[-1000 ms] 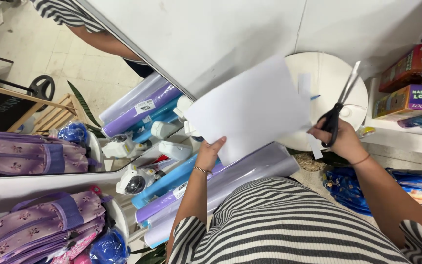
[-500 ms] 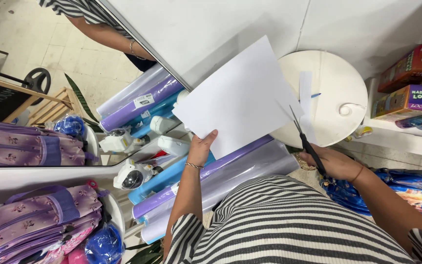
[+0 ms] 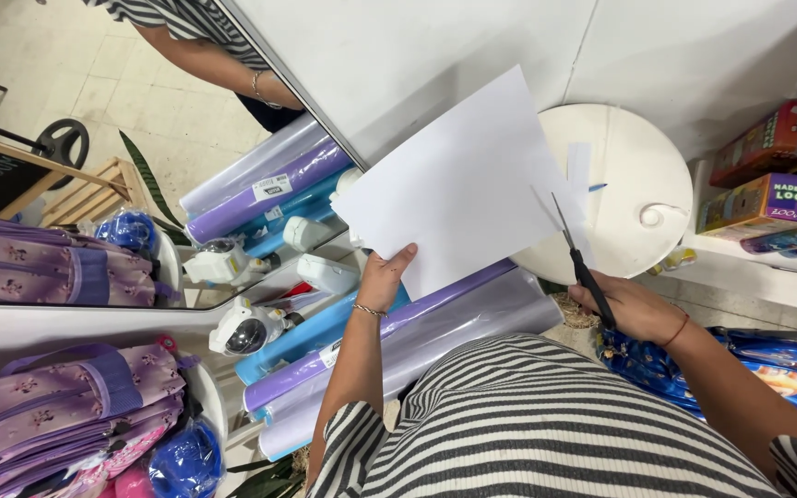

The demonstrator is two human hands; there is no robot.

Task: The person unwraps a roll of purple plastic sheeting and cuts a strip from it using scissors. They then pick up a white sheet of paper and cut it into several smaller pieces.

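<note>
Scissors (image 3: 576, 251) tips up-left, into paper (image 3: 472, 184).

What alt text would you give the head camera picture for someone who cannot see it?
Seen from above, a person in a striped top holds a white sheet of paper in the left hand and cuts its edge with black scissors in the right hand. Below lie rolls of purple and blue wrap, beside a round white table.

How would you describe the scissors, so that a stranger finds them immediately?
Start at the round white table by the wall. In front of it, the right hand holds the scissors against the white paper sheet. They are the only thin, dark, pointed tool there.
</note>
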